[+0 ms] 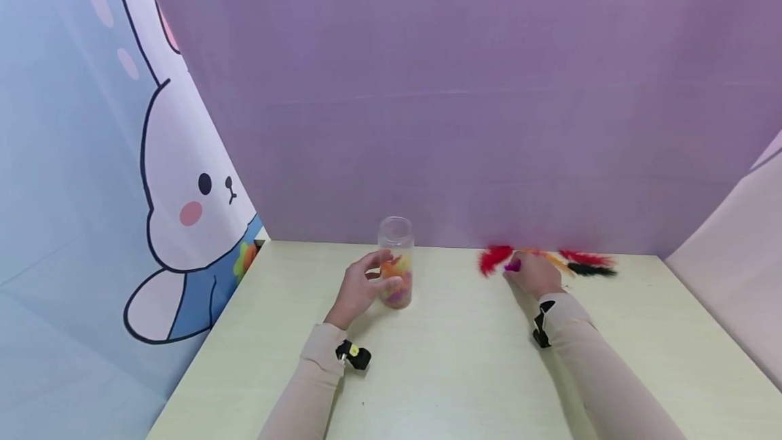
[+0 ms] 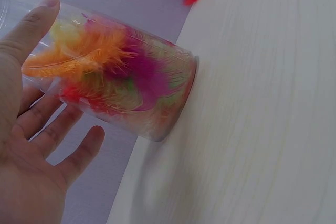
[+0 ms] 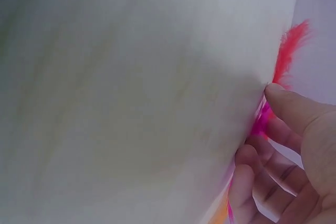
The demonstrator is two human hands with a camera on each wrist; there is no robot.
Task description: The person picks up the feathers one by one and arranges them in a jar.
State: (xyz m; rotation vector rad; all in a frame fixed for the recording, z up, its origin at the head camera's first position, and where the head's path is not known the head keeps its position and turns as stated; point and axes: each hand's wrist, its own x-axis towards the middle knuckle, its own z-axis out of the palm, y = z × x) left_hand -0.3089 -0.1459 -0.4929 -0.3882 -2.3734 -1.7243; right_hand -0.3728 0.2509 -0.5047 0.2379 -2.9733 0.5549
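A clear jar [image 1: 396, 231] stands upright on the table, with colourful feathers [image 2: 142, 72] inside: orange, magenta, red and yellow-green. My left hand [image 1: 360, 288] holds the jar from its left side, thumb on one side and fingers on the other. At the far right of the table, my right hand [image 1: 535, 274] is down at the tabletop with a magenta feather [image 3: 260, 121] between thumb and fingers. Red feathers [image 1: 495, 259], an orange feather [image 1: 559, 264] and a black feather [image 1: 591, 269] lie around that hand. The hand partly covers the magenta and orange ones.
The pale wooden table [image 1: 452, 365] meets a purple cloth backdrop [image 1: 464, 100] just behind the jar and feathers. A blue cloth with a cartoon rabbit [image 1: 183, 223] hangs at the left. Another pale cloth [image 1: 733, 263] borders the right side.
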